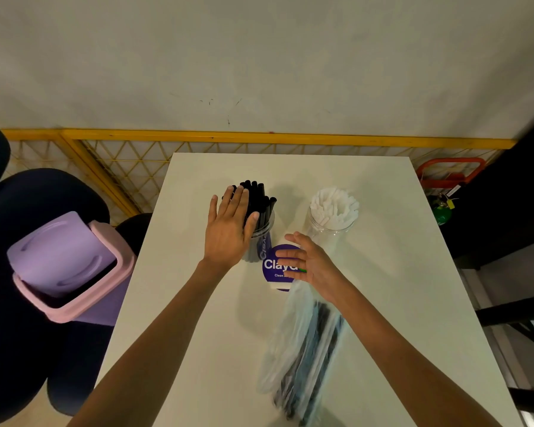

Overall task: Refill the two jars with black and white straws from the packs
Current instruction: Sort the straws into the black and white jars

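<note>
Two clear jars stand at the middle of the white table (198, 334). The left jar (264, 231) holds black straws (258, 195); the right jar (321, 229) holds white straws (333, 204). My left hand (228, 232) is flat with straight fingers, pressed against the left side of the black straws. A clear plastic pack of black straws (302, 349), blurred by motion, lies in front of the jars, its purple label (273, 263) at the far end. My right hand (312, 266) hovers over that label end, fingers spread; no grip on the pack shows.
A pink and purple swing-lid bin (71, 266) stands just off the table's left edge, beside dark chairs (28, 204). A yellow mesh barrier (198, 138) runs behind the table. A red trolley handle (450, 171) and a green object (441, 212) sit beyond the right edge.
</note>
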The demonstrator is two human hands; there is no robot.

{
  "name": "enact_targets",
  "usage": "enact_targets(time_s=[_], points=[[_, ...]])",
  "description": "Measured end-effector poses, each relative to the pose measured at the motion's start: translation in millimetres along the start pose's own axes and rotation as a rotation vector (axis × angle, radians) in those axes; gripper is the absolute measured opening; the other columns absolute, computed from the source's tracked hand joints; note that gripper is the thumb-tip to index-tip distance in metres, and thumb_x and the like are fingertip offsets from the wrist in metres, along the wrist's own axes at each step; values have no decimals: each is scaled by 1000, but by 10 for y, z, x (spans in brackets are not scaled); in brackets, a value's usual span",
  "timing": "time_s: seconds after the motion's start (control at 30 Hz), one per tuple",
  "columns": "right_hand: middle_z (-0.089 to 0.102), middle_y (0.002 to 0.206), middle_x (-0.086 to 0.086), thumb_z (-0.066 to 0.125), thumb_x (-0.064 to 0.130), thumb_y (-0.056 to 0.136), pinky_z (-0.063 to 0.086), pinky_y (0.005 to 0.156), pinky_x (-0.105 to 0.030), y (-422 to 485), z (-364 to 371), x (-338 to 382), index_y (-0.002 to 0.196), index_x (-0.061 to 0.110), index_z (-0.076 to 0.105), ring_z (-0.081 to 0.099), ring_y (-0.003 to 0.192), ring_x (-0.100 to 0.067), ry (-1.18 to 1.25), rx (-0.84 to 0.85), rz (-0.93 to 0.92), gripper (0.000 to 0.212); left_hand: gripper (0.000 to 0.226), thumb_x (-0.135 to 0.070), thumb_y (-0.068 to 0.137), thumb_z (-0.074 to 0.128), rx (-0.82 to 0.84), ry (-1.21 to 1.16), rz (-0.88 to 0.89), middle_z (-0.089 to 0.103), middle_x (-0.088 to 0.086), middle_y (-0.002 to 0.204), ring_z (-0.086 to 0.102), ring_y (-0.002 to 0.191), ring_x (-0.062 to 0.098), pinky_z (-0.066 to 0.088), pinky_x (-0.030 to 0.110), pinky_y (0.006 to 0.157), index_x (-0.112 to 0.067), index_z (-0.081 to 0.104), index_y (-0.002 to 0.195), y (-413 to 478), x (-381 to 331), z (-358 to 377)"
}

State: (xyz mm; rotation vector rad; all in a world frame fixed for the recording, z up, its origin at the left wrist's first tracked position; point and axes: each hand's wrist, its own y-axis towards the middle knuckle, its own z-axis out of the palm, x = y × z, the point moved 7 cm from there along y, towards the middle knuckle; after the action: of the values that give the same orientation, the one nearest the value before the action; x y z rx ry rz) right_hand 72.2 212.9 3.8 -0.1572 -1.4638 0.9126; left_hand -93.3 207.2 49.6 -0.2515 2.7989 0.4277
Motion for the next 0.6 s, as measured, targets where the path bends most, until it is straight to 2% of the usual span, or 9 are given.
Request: enact_targets(time_s=[0.1, 0.13, 0.2, 0.23, 0.3, 0.37, 0.43, 0.53, 0.6], points=[[62, 115, -12, 43, 37, 96, 51, 82, -30, -63, -81, 5, 126, 16, 50, 59, 103, -23, -14, -24, -3, 37, 78, -57, 93, -2, -59, -38, -19, 29, 13, 151, 19, 143, 27, 1, 37, 115, -6, 27, 145, -23, -54, -83], [62, 114, -12, 43, 36, 96, 51, 82, -29, -90, -129, 6, 126, 16, 50, 59, 102, -23, -15, -42, -9, 37, 72, -53, 96, 5, -106, -74, -3, 30, 14, 151, 21, 142, 27, 5, 37, 116, -5, 28, 144, -47, -115, -152], [64, 109, -11, 43, 35, 96, 49, 81, -28, -152, -251, -17, 124, 15, 52, 60, 99, -22, -3, -84, -19, 35, 55, -39, 99, 23, -222, -187, 62, 40, 17, 144, 30, 136, 25, 21, 34, 112, -4, 35, 141, -144, -286, -312], [64, 108, -11, 43, 34, 96, 49, 79, -28, -183, -323, -39, 124, 14, 53, 60, 97, -21, 1, -107, -27, 35, 49, -32, 98, 31, -262, -251, 81, 46, 17, 139, 38, 130, 23, 33, 32, 105, -4, 39, 138, -218, -371, -369], [65, 106, -11, 44, 32, 96, 48, 74, -26, -240, -465, -108, 123, 13, 54, 61, 91, -19, 4, -158, -36, 34, 42, -26, 94, 36, -255, -367, 90, 57, 15, 125, 57, 105, 21, 50, 26, 80, -6, 48, 129, -392, -504, -357], [67, 100, -8, 44, 30, 96, 46, 77, -28, -296, -599, -214, 122, 13, 55, 60, 87, -16, 18, -213, -31, 33, 38, -28, 93, 40, -157, -452, 49, 64, 11, 111, 61, 82, 14, 49, 20, 65, -7, 54, 122, -578, -554, -158], [65, 100, -7, 44, 29, 97, 42, 84, -31, -346, -711, -328, 122, 12, 55, 57, 91, -18, 10, -267, -18, 32, 29, -22, 95, 48, -21, -525, -90, 67, 8, 104, 61, 79, 13, 48, 15, 65, -6, 58, 117, -741, -491, 156], [61, 108, -12, 46, 25, 96, 37, 83, -30, -439, -877, -520, 122, 9, 55, 51, 93, -20, 21, -359, 9, 31, 16, -1, 91, 50, 241, -698, -386, 66, 10, 85, 62, 69, 21, 50, 24, 65, -5, 62, 101, -1034, -428, 662], [57, 102, -11, 48, 22, 96, 38, 74, -26, -523, -979, -661, 115, 9, 56, 50, 82, -17, 55, -421, 33, 24, 20, 6, 87, 47, 430, -693, -489, 62, 9, 77, 58, 62, 20, 50, 30, 66, -6, 63, 91, -1249, -467, 937]])
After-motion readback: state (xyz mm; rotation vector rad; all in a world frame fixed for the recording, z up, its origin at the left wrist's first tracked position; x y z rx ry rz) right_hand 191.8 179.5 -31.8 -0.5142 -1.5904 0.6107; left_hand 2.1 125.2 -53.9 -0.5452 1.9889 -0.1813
